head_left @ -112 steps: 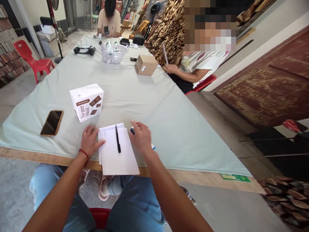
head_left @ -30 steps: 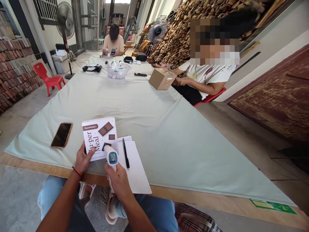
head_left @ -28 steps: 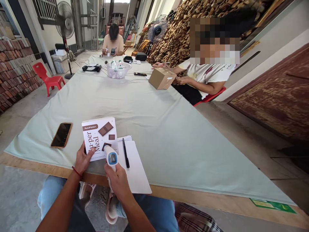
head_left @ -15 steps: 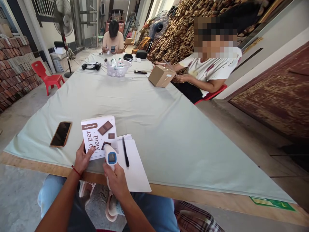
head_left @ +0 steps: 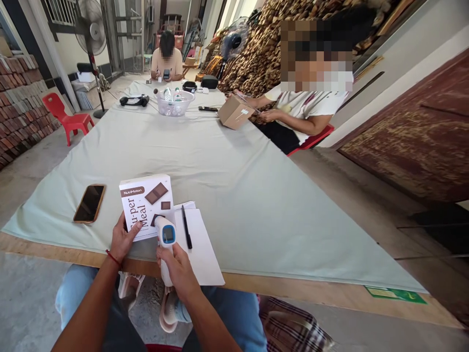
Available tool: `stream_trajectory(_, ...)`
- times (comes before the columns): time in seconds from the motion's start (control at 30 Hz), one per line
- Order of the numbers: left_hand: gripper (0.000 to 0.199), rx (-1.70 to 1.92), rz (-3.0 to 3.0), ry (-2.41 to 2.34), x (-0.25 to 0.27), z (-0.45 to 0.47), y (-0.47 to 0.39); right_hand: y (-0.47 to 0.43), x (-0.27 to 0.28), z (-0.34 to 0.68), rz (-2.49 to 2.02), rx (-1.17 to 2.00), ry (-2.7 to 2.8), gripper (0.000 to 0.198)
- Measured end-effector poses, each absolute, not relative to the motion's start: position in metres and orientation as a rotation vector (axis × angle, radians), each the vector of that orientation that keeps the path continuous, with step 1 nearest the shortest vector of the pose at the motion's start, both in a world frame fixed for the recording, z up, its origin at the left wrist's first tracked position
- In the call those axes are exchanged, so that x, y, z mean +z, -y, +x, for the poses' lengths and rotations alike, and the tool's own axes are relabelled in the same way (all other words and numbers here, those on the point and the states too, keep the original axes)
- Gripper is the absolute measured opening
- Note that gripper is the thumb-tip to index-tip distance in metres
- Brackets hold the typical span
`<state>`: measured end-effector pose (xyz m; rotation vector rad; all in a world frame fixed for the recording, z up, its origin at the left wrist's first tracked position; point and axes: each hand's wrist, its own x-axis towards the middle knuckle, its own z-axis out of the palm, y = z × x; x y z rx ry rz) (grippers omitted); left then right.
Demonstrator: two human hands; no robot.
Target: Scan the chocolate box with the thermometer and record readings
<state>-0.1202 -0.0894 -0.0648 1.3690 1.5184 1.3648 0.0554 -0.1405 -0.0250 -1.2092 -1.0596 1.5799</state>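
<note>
At the near edge of the table, my left hand (head_left: 123, 238) grips the lower left corner of a white box (head_left: 142, 198) printed with brown chocolate squares. My right hand (head_left: 178, 266) is closed around the handle of a white infrared thermometer (head_left: 167, 235) with a blue-ringed screen. Its head overlaps the box's lower right corner; I cannot tell whether they touch. White paper sheets (head_left: 203, 254) lie just right of the box, with a black pen (head_left: 186, 227) on them. To the left rests a phone (head_left: 89, 203) in an orange-brown case, screen dark.
A clear plastic basin (head_left: 176, 108) of bottles stands farther up the cloth-covered table (head_left: 183, 146). One person at the right handles a cardboard box (head_left: 234, 112); another sits at the far end. A red chair (head_left: 69, 117) and a fan (head_left: 91, 34) stand at left.
The whole view has shifted slightly. The thermometer tilts a little differently, showing more of its handle. The person at the right has tilted the cardboard box a little.
</note>
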Motion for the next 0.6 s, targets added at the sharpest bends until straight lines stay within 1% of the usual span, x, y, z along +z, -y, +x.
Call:
stream_trajectory(0.07,0.062,1.378,1.364,-1.573,-0.065,-0.12,0.089,0.142,-0.022,0.058,-1.183,1.607,1.047,0.024)
stream_trajectory(0.17,0.058,1.412,1.409,-1.698,-0.062,-0.122,0.088,0.146,-0.017,0.066,-1.105,1.665,1.01,0.028)
stream_trajectory(0.27,0.061,1.337,1.375,-1.741,-0.053,-0.128,0.087,0.149,-0.012,0.08,-1.077,1.666,0.945,0.033)
stream_trajectory(0.37,0.071,1.199,1.188,-1.611,-0.041,-0.135,0.084,0.148,-0.01,0.098,-1.14,1.531,0.906,0.037)
stream_trajectory(0.43,0.076,1.168,1.078,-1.524,-0.035,-0.139,0.081,0.146,-0.011,0.112,-1.195,1.422,0.901,0.037)
stream_trajectory(0.5,0.077,1.202,1.021,-1.523,-0.03,-0.142,0.075,0.143,-0.012,0.124,-1.245,1.343,0.902,0.036)
stream_trajectory(0.6,0.073,1.313,1.081,-1.61,-0.025,-0.148,0.06,0.141,-0.011,0.139,-1.306,1.278,0.889,0.037)
